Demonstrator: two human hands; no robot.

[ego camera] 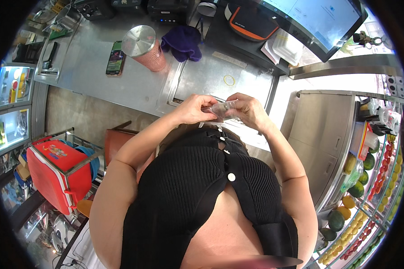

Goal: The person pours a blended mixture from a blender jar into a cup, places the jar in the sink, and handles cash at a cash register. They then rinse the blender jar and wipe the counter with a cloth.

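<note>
A small clear plastic bag (pixel 219 108) is held in front of my waist, close to the near edge of the stainless steel counter (pixel 138 87). The fingers and thumb of my left hand (pixel 196 109) pinch one end of it. My right hand (pixel 250 111) grips the other end, its fingers curled against the plastic. Reflections keep me from telling what the bag holds. Just beyond my hands, a yellow rubber band (pixel 229 80) lies on an inset metal panel (pixel 202 79).
A pink textured tumbler (pixel 149 57) with a metal lid stands beside a smartphone (pixel 114 59) and a purple cloth (pixel 183 43). A black-and-orange device (pixel 250 25) and a touchscreen monitor (pixel 309 23) occupy the back right. At left is a red cooler box (pixel 59 171); at right, fruit shelves (pixel 360 201).
</note>
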